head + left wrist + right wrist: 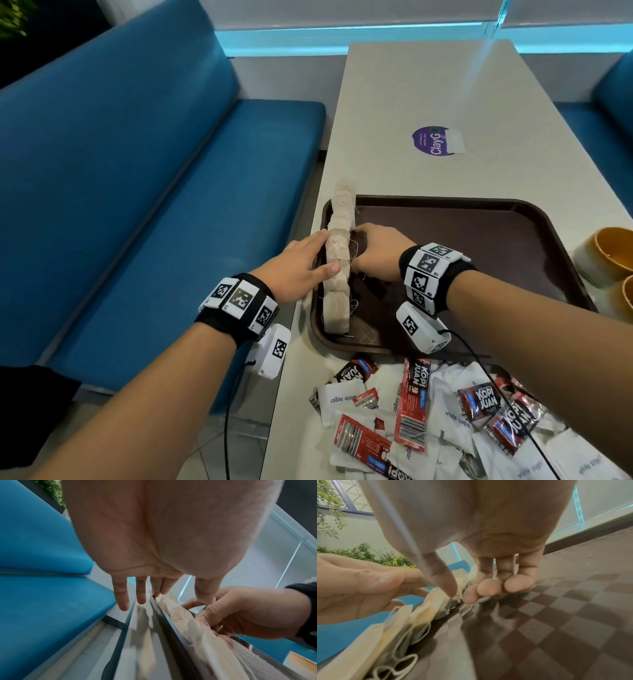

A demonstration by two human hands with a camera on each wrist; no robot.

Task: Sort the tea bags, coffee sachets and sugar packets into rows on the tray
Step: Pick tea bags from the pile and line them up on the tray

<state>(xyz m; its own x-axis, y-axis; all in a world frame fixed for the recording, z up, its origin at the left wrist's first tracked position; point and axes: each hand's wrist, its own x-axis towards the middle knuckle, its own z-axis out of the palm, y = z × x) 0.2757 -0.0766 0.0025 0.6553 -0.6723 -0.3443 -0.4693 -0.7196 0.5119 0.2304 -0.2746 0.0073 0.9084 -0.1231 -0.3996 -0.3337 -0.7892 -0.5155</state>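
A row of beige tea bags (339, 263) stands on edge along the left rim of the brown tray (479, 240). My left hand (308, 253) lies flat with straight fingers against the row's left side, over the tray rim. My right hand (358, 250) is on the row's right side with fingers curled, and its thumb and forefinger pinch a tea bag (436, 599) in the middle of the row. Red Kopi Juan coffee sachets (411, 401) and white sugar packets (339, 397) lie mixed in a loose pile on the table, nearer to me than the tray.
Two yellow-lined bowls (613, 260) stand at the tray's right edge. A purple sticker (431, 140) lies on the far tabletop. A blue bench (171, 205) runs along the left of the table. The tray floor (556, 615) right of the row is bare.
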